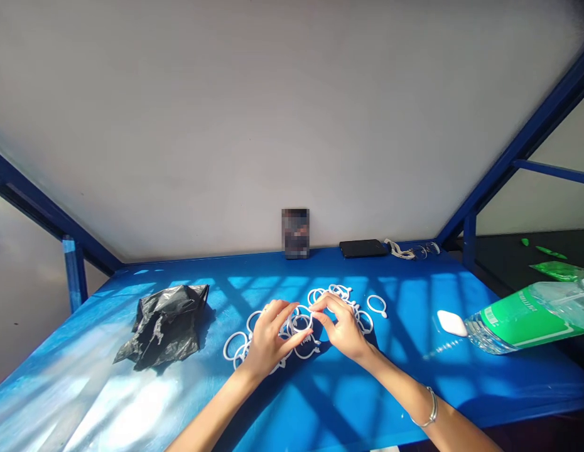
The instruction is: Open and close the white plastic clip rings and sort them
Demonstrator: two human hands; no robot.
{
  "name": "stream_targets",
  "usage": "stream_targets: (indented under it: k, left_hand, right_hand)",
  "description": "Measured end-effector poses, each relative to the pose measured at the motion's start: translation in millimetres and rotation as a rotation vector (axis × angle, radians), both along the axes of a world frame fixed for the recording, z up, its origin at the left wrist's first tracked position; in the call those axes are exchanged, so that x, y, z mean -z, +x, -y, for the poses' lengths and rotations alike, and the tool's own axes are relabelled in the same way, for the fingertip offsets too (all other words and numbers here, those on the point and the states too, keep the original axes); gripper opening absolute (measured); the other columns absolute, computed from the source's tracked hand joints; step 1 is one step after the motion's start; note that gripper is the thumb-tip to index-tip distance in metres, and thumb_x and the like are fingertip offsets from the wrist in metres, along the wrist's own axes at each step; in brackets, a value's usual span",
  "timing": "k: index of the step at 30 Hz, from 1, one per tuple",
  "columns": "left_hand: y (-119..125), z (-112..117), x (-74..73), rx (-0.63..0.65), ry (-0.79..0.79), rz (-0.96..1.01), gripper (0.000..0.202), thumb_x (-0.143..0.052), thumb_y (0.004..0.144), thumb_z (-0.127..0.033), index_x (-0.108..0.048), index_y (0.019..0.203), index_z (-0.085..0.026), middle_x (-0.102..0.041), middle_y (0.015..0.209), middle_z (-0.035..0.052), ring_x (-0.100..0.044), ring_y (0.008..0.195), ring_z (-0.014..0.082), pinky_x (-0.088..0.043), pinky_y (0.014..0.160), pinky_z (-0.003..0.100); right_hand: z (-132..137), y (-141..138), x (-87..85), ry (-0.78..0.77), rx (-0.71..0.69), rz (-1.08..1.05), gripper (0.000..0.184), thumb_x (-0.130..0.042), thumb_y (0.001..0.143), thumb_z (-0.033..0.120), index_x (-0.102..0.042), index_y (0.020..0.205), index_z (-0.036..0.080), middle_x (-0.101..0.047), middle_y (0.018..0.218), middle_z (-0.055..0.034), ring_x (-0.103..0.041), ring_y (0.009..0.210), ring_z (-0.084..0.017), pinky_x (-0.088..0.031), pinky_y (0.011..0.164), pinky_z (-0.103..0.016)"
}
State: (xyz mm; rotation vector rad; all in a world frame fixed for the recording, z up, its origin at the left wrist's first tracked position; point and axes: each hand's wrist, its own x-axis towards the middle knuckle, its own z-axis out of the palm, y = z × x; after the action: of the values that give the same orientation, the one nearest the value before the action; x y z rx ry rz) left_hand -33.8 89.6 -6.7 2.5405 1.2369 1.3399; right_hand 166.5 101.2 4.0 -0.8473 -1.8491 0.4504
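A white plastic curtain ring [302, 322] is held up between my two hands over the middle of the blue table [320, 408]. My left hand [269, 336] grips it from the left between thumb and fingers. On the other side, my right hand [341, 325] pinches its edge with fingertips and thumb. More white rings lie loosely in a pile beneath and around both hands, partly hidden by them. One separate ring [377, 306], with a small eyelet, rests to the right of the pile.
A crumpled black plastic bag [167, 326] sits left. At the back are an upright dark phone [296, 233], a flat black phone [362, 248] and glasses [426, 250]. A white case [451, 323] and a green-labelled bottle [527, 317] are right. Blue beams flank the table.
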Motion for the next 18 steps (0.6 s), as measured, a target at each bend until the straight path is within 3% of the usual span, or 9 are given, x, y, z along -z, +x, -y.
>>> stream_targets:
  k: [12,15,18]
  left_hand:
    - [1.9,-1.3,5.7,0.006,-0.046,-0.008,0.042,-0.059,0.093,-0.053,-0.066,0.112,-0.017,-0.068,0.096,0.007,-0.065,0.084,0.0192,-0.055,0.075,0.033]
    - [-3.5,-7.3,0.9,0.0,-0.08,-0.068,0.045,-0.06,0.092,-0.055,-0.065,0.115,-0.017,-0.069,0.103,0.0089,-0.065,0.092,0.0233,-0.055,0.081,0.037]
    - [-18.6,-19.3,-4.7,-0.054,-0.17,-0.1,0.04,-0.049,0.099,-0.047,-0.061,0.123,-0.018,-0.068,0.113,0.0093,-0.064,0.104,0.0242,-0.053,0.09,0.041]
  right_hand:
    - [-1.1,0.0,0.6,0.083,0.021,0.063,0.019,-0.052,0.099,0.021,-0.06,0.082,0.021,-0.067,0.075,-0.0017,-0.064,0.072,-0.02,-0.05,0.076,-0.036]
    - [-3.3,1.4,2.2,0.098,0.061,0.111,0.019,-0.05,0.1,0.023,-0.063,0.086,0.022,-0.071,0.081,-0.0033,-0.066,0.079,-0.021,-0.049,0.083,-0.039]
    - [-13.0,11.4,5.1,0.132,0.183,0.168,0.02,-0.048,0.101,0.026,-0.064,0.089,0.021,-0.072,0.087,-0.0055,-0.067,0.084,-0.024,-0.047,0.085,-0.042]
